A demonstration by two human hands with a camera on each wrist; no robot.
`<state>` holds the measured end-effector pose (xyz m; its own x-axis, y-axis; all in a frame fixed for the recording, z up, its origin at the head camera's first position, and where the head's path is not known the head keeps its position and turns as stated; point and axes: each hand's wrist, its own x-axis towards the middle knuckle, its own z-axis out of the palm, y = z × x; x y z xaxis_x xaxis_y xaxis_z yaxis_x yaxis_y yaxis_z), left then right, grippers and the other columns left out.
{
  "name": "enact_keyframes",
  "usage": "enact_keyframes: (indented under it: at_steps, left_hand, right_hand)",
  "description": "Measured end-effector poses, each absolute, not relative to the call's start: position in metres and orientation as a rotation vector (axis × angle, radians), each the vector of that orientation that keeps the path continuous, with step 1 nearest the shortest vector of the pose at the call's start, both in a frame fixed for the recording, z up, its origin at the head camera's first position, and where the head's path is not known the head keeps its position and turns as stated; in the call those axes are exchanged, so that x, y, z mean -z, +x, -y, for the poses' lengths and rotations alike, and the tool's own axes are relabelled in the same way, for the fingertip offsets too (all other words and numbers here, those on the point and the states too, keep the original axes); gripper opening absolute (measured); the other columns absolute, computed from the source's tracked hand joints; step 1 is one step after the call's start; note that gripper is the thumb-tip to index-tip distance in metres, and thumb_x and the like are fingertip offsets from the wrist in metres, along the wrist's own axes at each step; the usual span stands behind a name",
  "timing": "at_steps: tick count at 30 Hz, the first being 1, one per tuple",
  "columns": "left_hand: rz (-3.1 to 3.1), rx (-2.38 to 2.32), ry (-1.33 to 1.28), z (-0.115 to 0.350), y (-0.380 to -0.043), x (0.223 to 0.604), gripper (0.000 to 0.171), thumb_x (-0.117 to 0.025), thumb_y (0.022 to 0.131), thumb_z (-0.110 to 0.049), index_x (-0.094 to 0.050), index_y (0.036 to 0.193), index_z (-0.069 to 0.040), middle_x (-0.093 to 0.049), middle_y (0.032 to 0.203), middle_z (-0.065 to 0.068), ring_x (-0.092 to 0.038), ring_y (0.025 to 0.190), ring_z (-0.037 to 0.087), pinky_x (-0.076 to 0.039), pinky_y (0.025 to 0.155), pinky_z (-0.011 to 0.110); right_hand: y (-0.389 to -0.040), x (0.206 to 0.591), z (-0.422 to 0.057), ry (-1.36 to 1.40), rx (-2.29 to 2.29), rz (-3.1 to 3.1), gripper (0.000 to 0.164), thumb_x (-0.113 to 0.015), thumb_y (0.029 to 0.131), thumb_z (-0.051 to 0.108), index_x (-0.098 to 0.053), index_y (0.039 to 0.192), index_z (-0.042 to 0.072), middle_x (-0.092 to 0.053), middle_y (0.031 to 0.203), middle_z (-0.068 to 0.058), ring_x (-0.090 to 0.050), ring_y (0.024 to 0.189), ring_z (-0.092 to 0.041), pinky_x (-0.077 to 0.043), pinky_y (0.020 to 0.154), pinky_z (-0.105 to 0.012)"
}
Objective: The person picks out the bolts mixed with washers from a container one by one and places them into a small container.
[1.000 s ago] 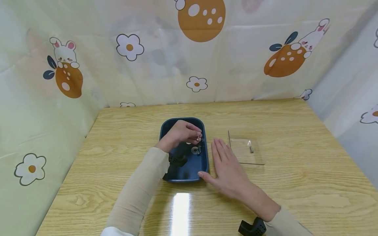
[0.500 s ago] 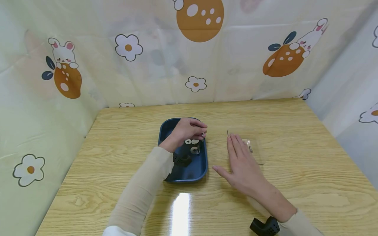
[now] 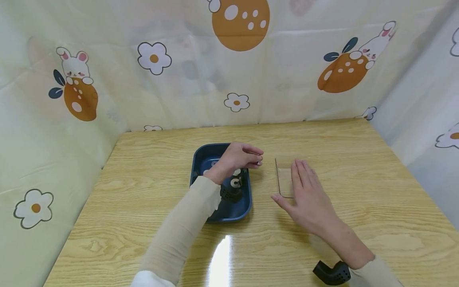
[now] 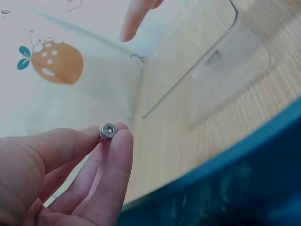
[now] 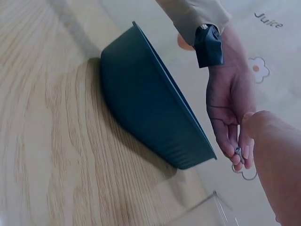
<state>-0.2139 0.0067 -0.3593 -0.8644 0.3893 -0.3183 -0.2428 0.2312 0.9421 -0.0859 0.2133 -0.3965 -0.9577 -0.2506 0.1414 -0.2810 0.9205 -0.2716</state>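
Observation:
My left hand (image 3: 237,158) is past the right rim of a dark blue bin (image 3: 229,219). It pinches a small metal hex-socket screw (image 4: 108,131) between thumb and fingers, socket end toward the left wrist camera. Washers (image 3: 235,183) and other small metal parts lie in the bin, partly behind my left arm. My right hand (image 3: 311,201), fingers straight and together, is over the right part of a clear, shallow box (image 3: 285,181); whether it touches the box I cannot tell. Another screw (image 4: 212,57) lies in the box, hidden by the right hand in the head view.
The wood-grain table (image 3: 143,159) extends around the bin and box. A patterned cloth (image 3: 193,79) hangs along the back and sides. Both wrists carry black camera mounts (image 3: 331,273).
My left hand has moved right with the screw, from inside the bin out past its rim. My right hand has slid right from beside the bin to over the clear box, hiding the screw there.

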Motion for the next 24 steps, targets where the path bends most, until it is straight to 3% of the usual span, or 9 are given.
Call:
enact_keyframes:
  at_steps: [12,16,24]
  left_hand:
    - [-1.990,-1.680,0.179,-0.034,-0.212,0.362,0.020,-0.066,0.093,-0.005,-0.072,0.112,-0.003,-0.072,0.111,0.019,-0.070,0.106,0.035,-0.062,0.083,0.033]
    - [-1.997,-1.674,0.188,-0.042,-0.212,0.364,0.019,-0.067,0.093,-0.004,-0.072,0.111,-0.003,-0.073,0.108,0.018,-0.073,0.100,0.031,-0.062,0.082,0.032]
    - [-2.011,-1.667,0.187,-0.058,-0.212,0.370,0.018,-0.067,0.092,-0.001,-0.072,0.109,-0.002,-0.073,0.105,0.021,-0.073,0.099,0.034,-0.057,0.094,0.047]
  right_hand:
    - [-0.084,0.402,-0.241,0.311,-0.422,2.976,0.100,-0.045,0.097,0.063,-0.007,0.153,-0.012,-0.006,0.163,-0.031,-0.007,0.152,-0.045,-0.005,0.127,-0.052]
    - [-0.083,0.406,-0.249,0.278,-0.434,2.986,0.100,-0.045,0.098,0.062,-0.006,0.153,-0.012,-0.004,0.162,-0.031,-0.005,0.152,-0.046,-0.007,0.125,-0.057]
    - [-0.082,0.415,-0.260,0.218,-0.500,2.980,0.100,-0.047,0.097,0.061,-0.009,0.152,-0.015,-0.006,0.160,-0.035,-0.007,0.150,-0.050,-0.007,0.123,-0.061]
